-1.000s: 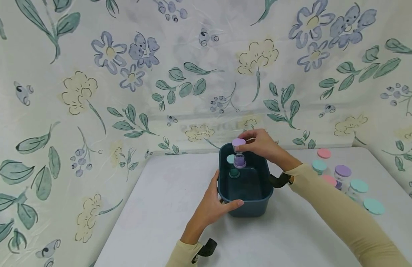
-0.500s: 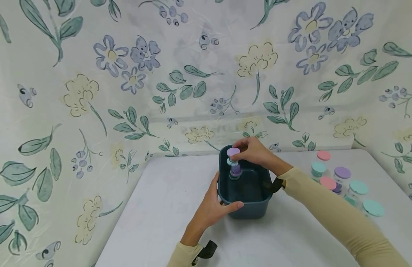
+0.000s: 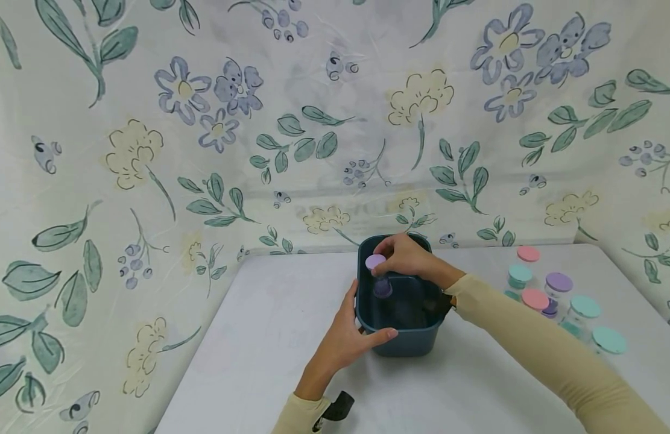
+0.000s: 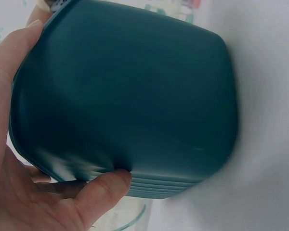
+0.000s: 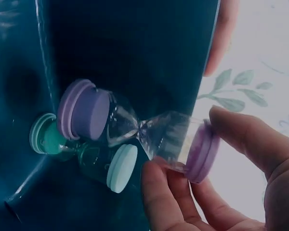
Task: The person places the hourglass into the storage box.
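Observation:
A purple-capped hourglass (image 5: 123,118) with purple sand in its lower bulb is tilted in the right wrist view. My right hand (image 3: 413,260) pinches it by its upper cap, inside a dark teal plastic bin (image 3: 407,343). Beside it in the bin stands a teal-capped hourglass (image 5: 121,168) with green sand, hidden from the head view. My left hand (image 3: 340,337) grips the bin's near left corner, thumb over the front rim and fingers along the left side. The left wrist view shows the bin's outer wall (image 4: 130,96) filling most of the frame.
Several hourglasses stand on the right of the white table (image 3: 269,313): pink-capped (image 3: 535,299), purple-capped (image 3: 559,282) and teal-capped (image 3: 585,306). A white cloth with flower prints (image 3: 291,199) hangs close behind the bin.
My right hand has lowered the purple hourglass into the bin and shifted it slightly left, now covering the teal-capped one in the head view. The left hand keeps its hold on the bin.

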Action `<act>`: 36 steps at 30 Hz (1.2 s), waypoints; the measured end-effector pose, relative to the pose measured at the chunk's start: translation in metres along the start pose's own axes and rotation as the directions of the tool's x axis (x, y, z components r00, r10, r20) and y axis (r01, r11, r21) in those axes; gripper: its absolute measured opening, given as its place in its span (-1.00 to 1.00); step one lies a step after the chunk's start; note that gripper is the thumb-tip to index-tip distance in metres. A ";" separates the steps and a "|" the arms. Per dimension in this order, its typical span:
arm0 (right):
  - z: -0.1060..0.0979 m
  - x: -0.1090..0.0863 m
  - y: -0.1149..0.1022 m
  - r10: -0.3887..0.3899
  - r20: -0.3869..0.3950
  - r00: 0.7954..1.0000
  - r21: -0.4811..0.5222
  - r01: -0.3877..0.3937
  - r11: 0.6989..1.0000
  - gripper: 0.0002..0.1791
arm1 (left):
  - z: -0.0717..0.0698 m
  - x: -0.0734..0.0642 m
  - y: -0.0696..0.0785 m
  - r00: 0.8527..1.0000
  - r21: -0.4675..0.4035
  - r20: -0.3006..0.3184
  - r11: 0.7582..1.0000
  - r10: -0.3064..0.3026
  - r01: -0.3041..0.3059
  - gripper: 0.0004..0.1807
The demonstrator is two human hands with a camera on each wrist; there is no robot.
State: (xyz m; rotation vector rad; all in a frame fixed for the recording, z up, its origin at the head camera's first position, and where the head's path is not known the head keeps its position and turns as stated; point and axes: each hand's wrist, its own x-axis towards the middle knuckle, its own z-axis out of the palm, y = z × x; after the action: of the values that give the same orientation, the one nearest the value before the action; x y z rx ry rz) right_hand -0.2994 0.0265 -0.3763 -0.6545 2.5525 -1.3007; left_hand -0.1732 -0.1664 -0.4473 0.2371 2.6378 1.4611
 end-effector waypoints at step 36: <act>0.018 0.007 0.002 0.102 0.120 0.987 -0.202 -0.077 0.976 -0.57 | 0.000 -0.001 0.000 1.000 0.024 -0.001 1.000 -0.003 0.003 0.37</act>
State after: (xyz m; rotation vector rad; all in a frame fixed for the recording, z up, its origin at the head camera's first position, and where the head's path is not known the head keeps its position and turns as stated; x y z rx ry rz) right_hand -0.2989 0.0112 -0.3883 -0.6288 2.5913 -0.9520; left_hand -0.1722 -0.1664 -0.4474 0.2349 2.6572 1.4298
